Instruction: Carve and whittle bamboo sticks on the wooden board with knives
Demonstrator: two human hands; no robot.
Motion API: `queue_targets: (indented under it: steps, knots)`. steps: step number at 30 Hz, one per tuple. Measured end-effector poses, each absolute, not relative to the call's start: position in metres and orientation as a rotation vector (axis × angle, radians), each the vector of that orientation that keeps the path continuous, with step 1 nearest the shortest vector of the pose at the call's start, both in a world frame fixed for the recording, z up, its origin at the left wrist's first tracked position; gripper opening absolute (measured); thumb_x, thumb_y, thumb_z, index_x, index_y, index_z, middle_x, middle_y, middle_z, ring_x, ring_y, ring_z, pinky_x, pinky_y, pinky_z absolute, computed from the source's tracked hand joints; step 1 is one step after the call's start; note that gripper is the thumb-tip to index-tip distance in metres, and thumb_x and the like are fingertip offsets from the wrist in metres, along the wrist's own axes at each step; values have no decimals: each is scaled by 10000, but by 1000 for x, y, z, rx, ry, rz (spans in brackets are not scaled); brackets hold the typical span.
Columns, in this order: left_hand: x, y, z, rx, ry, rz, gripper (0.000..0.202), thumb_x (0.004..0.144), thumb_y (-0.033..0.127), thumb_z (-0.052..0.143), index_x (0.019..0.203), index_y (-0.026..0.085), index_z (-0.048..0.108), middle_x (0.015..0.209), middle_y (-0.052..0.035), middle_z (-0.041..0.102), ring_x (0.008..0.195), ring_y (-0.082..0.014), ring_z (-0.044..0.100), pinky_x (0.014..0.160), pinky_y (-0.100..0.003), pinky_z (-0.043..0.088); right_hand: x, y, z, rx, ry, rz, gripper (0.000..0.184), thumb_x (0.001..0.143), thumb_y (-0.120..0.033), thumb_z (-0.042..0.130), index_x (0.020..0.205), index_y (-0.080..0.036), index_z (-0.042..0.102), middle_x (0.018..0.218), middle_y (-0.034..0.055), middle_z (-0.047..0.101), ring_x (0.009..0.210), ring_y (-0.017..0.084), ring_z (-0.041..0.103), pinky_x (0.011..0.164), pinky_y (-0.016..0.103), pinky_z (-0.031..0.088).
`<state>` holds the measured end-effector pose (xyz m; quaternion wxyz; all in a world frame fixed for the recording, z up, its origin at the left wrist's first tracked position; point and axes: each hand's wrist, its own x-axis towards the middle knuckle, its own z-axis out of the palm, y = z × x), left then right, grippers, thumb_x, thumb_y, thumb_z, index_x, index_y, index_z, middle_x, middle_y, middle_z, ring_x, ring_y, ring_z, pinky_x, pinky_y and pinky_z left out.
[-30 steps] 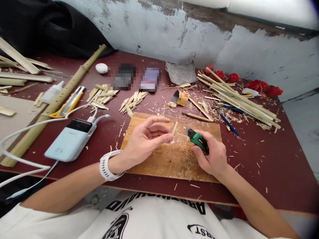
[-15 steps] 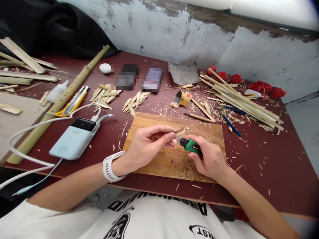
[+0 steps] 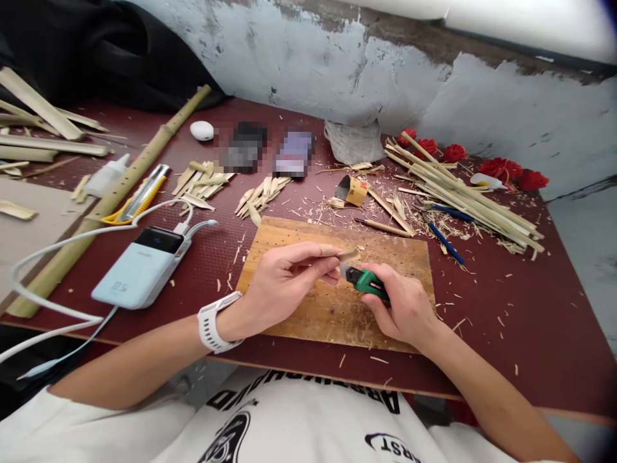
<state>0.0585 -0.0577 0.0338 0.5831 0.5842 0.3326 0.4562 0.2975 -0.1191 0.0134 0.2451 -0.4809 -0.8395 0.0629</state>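
Note:
My left hand (image 3: 284, 280) pinches a small bamboo piece (image 3: 349, 254) between thumb and fingers; its far end pokes out to the right. A green utility knife (image 3: 369, 281) is gripped in my right hand (image 3: 402, 302), its short blade pointing left at the underside of the piece. Whether the blade touches the bamboo, I cannot tell. Both hands are above a worn wooden board (image 3: 332, 315) scattered with fine shavings.
Beyond the board lie bamboo slips (image 3: 265, 195), a sandpaper roll (image 3: 355, 191), blue-handled pliers (image 3: 444, 241) and bamboo strips (image 3: 472, 193). To the left are a power bank (image 3: 139, 267) with cables, a yellow cutter (image 3: 139, 196) and a long bamboo pole (image 3: 120, 193).
Hardly anything differs. The bamboo piece and the knife have shifted very slightly against each other, and the whole view has drifted a little; both grips stay the same.

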Motion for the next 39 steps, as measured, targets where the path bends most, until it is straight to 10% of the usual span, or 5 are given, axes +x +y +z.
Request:
queue_targets:
  steps: [30, 39]
  knots:
    - [55, -57, 43, 1163, 761, 900, 67, 939, 166, 732, 882, 131, 733, 721, -2, 731, 548, -71, 684, 511, -119, 598, 315, -106, 21, -1610, -1955, -172, 273, 1061, -396, 526, 1192, -175, 619, 863, 71, 713, 633, 171, 637, 530, 277, 411]
    - [55, -58, 24, 1587, 821, 1154, 62, 997, 142, 682, 1047, 165, 712, 823, 8, 756, 727, -77, 761, 736, -142, 656, 300, -118, 19, -1404, -2078, -33, 269, 1085, -380, 453, 1234, -168, 522, 790, 19, 676, 520, 117, 581, 490, 224, 426]
